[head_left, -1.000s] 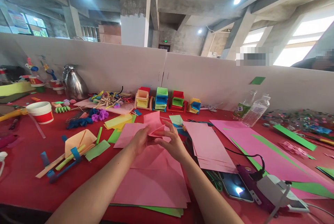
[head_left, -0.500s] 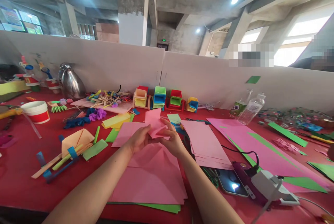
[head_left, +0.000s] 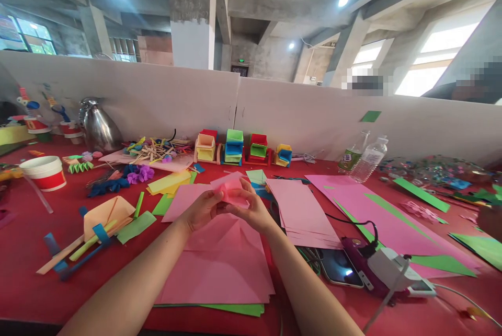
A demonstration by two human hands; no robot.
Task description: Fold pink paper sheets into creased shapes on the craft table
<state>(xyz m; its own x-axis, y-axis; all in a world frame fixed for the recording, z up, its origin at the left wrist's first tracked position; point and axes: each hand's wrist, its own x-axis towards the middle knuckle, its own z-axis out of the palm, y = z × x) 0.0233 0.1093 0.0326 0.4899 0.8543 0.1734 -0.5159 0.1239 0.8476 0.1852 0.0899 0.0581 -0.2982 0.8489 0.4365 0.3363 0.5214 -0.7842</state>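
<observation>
Between my two hands I hold a small folded piece of pink paper [head_left: 236, 196] above the table. My left hand [head_left: 204, 209] pinches its left side, the thumb pressed on the paper. On the other side my right hand [head_left: 254, 211] grips it, with fingers bent over the back edge. Some of the folds are hidden behind my fingers. Below my hands lie stacked pink sheets [head_left: 215, 278], with green paper [head_left: 239, 309] showing under their front edge. A further pile of pink sheets [head_left: 301, 216] is right of my right hand.
Colourful folded-paper boxes [head_left: 234, 147] line the back by the white partition [head_left: 164, 95]. A phone [head_left: 340, 267] and a power strip [head_left: 363, 260] with cables sit at right. Leftward are a paper-and-stick model [head_left: 107, 214], a paper cup [head_left: 44, 174] and a steel jug [head_left: 101, 129].
The upper flap of the pink paper, upright before, is now folded lower and lies flatter between my fingers. The whole view has shifted slightly, so things appear further left.
</observation>
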